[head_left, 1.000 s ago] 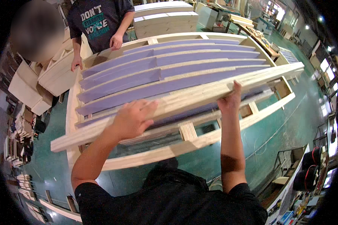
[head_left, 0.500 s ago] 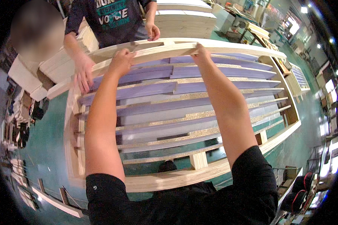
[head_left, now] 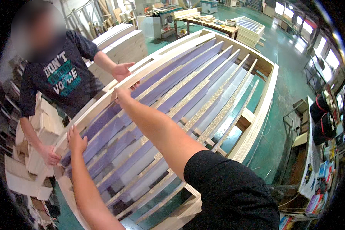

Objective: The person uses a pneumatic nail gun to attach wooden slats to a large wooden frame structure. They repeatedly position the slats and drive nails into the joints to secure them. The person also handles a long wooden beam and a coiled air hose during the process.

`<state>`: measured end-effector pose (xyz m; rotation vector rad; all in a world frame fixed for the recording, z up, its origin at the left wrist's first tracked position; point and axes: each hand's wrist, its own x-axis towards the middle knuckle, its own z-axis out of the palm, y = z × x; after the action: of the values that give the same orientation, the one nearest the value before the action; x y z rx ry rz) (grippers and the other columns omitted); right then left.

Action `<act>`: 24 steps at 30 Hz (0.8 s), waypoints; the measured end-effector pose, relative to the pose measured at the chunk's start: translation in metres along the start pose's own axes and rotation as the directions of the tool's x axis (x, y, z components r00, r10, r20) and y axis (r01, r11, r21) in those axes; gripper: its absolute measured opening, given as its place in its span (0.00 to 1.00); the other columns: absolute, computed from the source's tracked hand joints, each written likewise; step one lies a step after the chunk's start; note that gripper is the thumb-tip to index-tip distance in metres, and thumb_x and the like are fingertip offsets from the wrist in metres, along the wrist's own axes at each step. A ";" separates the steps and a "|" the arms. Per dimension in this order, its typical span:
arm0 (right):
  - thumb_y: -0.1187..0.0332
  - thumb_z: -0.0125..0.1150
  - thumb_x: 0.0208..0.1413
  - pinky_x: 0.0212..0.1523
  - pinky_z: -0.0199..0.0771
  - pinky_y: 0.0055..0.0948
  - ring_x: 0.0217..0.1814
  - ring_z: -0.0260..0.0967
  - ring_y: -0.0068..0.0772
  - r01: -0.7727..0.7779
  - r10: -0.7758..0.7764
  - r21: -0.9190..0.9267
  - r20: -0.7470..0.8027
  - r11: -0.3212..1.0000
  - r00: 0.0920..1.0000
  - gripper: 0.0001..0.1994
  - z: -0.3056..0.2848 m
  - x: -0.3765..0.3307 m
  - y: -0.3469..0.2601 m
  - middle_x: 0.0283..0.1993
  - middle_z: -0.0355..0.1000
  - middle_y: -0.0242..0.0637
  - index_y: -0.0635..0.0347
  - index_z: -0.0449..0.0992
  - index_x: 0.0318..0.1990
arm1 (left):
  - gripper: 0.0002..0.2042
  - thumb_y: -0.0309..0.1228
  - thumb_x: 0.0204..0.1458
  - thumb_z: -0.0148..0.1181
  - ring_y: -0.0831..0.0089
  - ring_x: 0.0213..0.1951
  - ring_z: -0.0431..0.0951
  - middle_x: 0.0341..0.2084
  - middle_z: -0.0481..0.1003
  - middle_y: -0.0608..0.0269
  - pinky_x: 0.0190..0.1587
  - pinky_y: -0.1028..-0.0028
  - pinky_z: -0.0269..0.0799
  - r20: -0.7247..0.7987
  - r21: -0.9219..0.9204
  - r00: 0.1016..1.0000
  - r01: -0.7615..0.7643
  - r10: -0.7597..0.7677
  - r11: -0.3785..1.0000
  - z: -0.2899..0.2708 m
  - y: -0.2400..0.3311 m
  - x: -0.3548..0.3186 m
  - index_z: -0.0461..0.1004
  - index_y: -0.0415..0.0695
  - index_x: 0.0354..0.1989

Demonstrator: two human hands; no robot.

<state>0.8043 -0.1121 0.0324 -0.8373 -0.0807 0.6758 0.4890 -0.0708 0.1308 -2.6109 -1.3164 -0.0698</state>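
A large pale wooden frame [head_left: 253, 134] stretches diagonally in front of me. Slats with speckled particle-board edges [head_left: 172, 109] and purple-tinted sides run lengthwise inside it. Along its far side lies a long wooden rail [head_left: 172, 55]. My right hand [head_left: 122, 95] is closed round this rail near its middle, fingers partly hidden. Toward the rail's left end, my left hand [head_left: 76, 142] rests against it with fingers stretched up and thumb apart. A co-worker across from me has one hand [head_left: 51, 155] at the rail's left end and the other hand [head_left: 122, 71] open just beyond my right hand.
Stacked pale boards [head_left: 120, 46] stand behind the co-worker, with more boards [head_left: 38, 134] at the left. A workbench [head_left: 209, 23] and another slatted frame [head_left: 249, 27] are at the back. Green floor [head_left: 274, 99] lies to the right, beside a cluttered bench [head_left: 308, 180].
My view has turned right. My left hand has loosened, fingers now stretched along the rail; my right hand still grips it. The co-worker's far hand has opened and come close to my right hand.
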 end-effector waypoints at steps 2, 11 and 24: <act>0.67 0.63 0.55 0.42 0.77 0.42 0.55 0.70 0.47 -0.118 0.118 0.000 0.096 0.993 0.988 0.28 0.011 -0.012 -0.006 0.57 0.67 0.48 0.60 0.62 0.63 | 0.44 0.39 0.50 0.66 0.49 0.72 0.52 0.71 0.55 0.49 0.73 0.55 0.47 -0.001 0.013 1.000 -0.013 0.013 1.000 0.006 -0.024 0.003 0.49 0.45 0.73; 0.64 0.65 0.47 0.33 0.76 0.42 0.31 0.76 0.40 0.611 0.007 -0.567 0.736 0.552 0.677 0.10 -0.103 -0.146 -0.202 0.28 0.78 0.42 0.60 0.81 0.34 | 0.32 0.26 0.56 0.59 0.54 0.69 0.60 0.67 0.60 0.41 0.70 0.60 0.52 0.176 -0.564 0.926 -0.183 0.333 0.805 -0.036 0.083 -0.002 0.56 0.35 0.69; 0.74 0.60 0.50 0.49 0.75 0.38 0.47 0.76 0.43 -0.365 -0.832 -0.769 -0.554 0.525 -0.028 0.14 -0.994 -0.777 -0.408 0.42 0.77 0.46 0.63 0.78 0.46 | 0.27 0.39 0.61 0.59 0.53 0.60 0.68 0.60 0.67 0.43 0.60 0.55 0.62 0.448 -0.546 0.688 -0.295 0.570 0.784 -0.127 0.490 -0.472 0.64 0.37 0.65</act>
<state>0.7238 -1.4142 -0.2056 -2.0449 0.8638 -0.7621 0.6052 -0.7529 0.1054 -3.4599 -0.7882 0.6776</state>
